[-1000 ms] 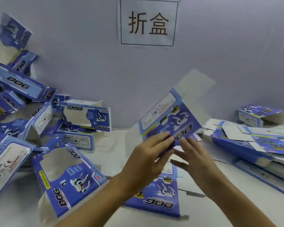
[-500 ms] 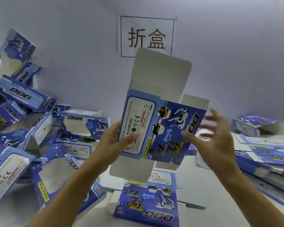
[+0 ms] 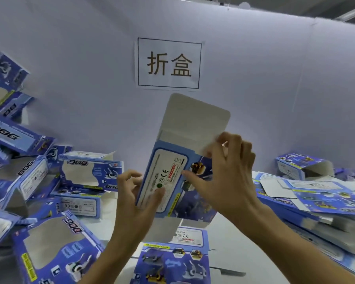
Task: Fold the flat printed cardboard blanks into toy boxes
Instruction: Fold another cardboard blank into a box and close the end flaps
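Now left hand [image 3: 135, 199] gripping cardboard blank [image 3: 166, 177], right hand [image 3: 223, 177] pinching its flap

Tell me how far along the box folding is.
Done: folded boxes are piled at left. In hand: the left hand grips one blank upright while the right hand works its side panel; the top flap stands open. Left: a flat blank lies on the table, more stacked blanks at right.

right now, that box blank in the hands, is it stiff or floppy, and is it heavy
The box blank probably is fairly stiff: its grey top flap stands upright unsupported. It likely bends easily at the creases. It seems light, since the left hand and right hand hold it aloft by fingertips.
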